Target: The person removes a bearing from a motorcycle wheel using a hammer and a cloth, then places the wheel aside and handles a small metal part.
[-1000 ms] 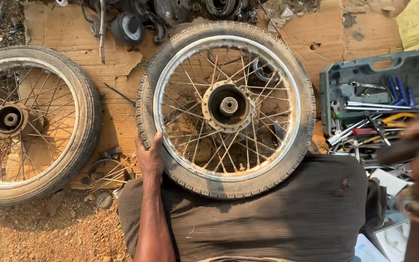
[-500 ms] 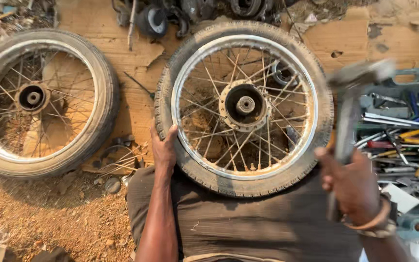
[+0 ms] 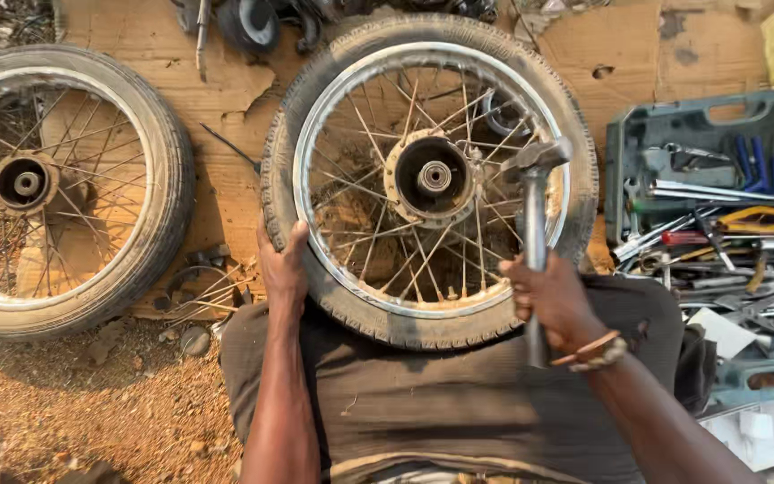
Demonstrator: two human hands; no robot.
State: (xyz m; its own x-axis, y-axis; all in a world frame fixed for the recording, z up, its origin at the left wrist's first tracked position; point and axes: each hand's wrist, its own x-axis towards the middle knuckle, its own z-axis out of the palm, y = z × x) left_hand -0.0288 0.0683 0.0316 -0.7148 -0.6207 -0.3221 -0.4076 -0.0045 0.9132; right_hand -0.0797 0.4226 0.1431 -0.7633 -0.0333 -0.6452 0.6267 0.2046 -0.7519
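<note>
Clasped in the right hand (image 3: 553, 300), a hammer (image 3: 535, 224) is aimed at twelve o'clock over the spoked wheel (image 3: 432, 179) (left hand (image 3: 284, 269) grips the tyre at eight o'clock).

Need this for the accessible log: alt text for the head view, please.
A person's right hand holds a metal hammer over a spoked wheel with tyre propped against their lap; the left hand grips its tyre. A second wheel lies left, an open toolbox right.
</note>
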